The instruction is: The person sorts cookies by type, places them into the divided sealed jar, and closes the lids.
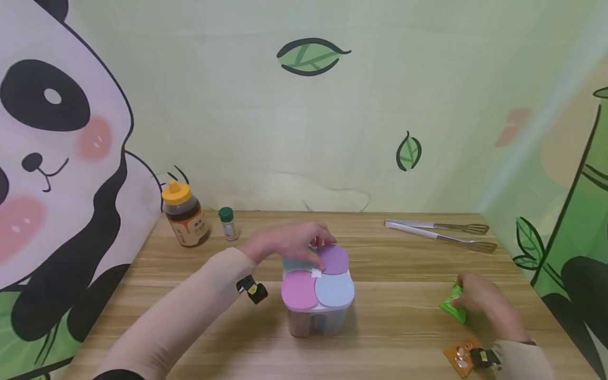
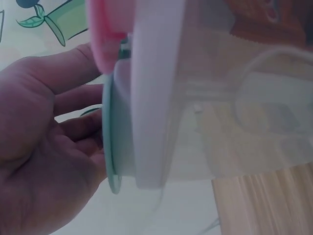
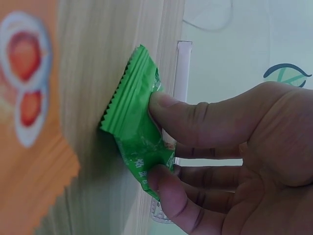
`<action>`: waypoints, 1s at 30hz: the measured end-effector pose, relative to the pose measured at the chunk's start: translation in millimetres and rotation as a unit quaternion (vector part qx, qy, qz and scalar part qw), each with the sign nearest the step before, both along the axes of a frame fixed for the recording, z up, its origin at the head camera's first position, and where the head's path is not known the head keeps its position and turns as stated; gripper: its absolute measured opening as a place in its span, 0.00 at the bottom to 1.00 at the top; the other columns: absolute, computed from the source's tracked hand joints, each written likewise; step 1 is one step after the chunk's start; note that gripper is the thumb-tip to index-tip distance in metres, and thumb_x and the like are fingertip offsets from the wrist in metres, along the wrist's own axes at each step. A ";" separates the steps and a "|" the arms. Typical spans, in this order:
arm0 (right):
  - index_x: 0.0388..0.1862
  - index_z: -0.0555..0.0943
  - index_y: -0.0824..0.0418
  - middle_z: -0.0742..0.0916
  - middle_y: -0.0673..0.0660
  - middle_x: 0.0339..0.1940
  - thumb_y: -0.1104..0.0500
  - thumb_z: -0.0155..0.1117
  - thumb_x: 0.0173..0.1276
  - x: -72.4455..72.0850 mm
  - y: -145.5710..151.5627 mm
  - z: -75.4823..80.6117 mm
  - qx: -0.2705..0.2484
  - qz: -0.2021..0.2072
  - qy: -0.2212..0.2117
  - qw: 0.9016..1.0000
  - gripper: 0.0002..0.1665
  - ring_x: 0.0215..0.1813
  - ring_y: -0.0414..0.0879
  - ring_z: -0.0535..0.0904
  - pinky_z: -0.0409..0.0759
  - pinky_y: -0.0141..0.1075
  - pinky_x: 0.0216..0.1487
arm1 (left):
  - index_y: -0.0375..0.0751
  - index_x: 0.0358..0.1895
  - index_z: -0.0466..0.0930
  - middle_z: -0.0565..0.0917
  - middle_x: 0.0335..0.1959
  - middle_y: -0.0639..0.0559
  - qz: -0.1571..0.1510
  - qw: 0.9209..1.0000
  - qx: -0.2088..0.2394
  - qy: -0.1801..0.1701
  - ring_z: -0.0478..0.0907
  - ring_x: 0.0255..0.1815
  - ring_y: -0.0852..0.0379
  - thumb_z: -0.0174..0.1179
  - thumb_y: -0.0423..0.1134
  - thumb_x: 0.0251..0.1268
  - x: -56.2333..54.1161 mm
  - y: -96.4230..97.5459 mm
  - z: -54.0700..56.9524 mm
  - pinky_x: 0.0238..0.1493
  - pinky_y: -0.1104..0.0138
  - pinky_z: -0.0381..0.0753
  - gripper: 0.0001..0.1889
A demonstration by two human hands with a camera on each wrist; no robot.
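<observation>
A clear plastic compartment box (image 1: pixel 296 323) stands mid-table with pink, blue, purple and teal lids. My left hand (image 1: pixel 301 244) reaches over its back lids. In the left wrist view the fingers touch the teal lid (image 2: pixel 111 142), which looks closed; some fingertips are hidden behind its edge. An orange packet (image 2: pixel 266 22) shows through the clear wall. Over at the right, my right hand (image 1: pixel 482 301) pinches a green snack packet (image 3: pixel 139 117) between thumb and fingers, close above the table. Near that wrist lies an orange snack packet (image 1: pixel 459 356) with a printed picture.
A honey jar (image 1: pixel 187 219) with a yellow cap and a small green-capped bottle (image 1: pixel 229 224) stand at the back left. Two white-handled whisks (image 1: pixel 439 235) lie at the back right. A printed cloth (image 1: pixel 228 105) rises behind the wooden table (image 1: pixel 389 327).
</observation>
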State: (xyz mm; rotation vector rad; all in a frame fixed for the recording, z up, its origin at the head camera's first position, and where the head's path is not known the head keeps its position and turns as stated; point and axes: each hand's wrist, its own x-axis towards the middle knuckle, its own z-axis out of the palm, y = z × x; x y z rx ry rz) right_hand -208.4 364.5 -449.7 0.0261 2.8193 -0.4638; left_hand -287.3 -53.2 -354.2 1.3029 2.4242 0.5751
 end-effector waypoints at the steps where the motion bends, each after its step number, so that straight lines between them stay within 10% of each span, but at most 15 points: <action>1: 0.47 0.71 0.78 0.79 0.62 0.33 0.62 0.71 0.58 -0.2 -0.5 -0.6 0.002 0.003 0.001 1.000 0.26 0.35 0.52 0.74 0.77 0.45 0.36 | 0.38 0.61 0.78 0.80 0.52 0.49 -0.004 1.000 0.001 -0.005 0.77 0.51 0.55 0.72 0.43 0.55 -1.3 0.0 -0.2 0.56 0.66 0.78 0.29; 20: 0.48 0.70 0.78 0.80 0.63 0.33 0.62 0.70 0.58 -1.5 0.2 -1.0 0.002 0.001 -0.007 1.000 0.27 0.36 0.53 0.75 0.78 0.47 0.37 | 0.42 0.54 0.69 0.76 0.45 0.53 -0.043 0.998 0.011 -0.040 0.73 0.45 0.59 0.71 0.45 0.57 -17.8 3.3 -7.9 0.49 0.70 0.76 0.26; 30: 0.49 0.70 0.79 0.80 0.64 0.35 0.61 0.71 0.59 -2.8 0.3 -1.6 0.004 -0.006 -0.020 1.000 0.29 0.36 0.54 0.75 0.78 0.47 0.38 | 0.43 0.52 0.70 0.78 0.46 0.56 -0.028 0.998 0.061 0.009 0.76 0.47 0.63 0.72 0.45 0.55 -6.8 -0.5 -5.8 0.51 0.73 0.78 0.25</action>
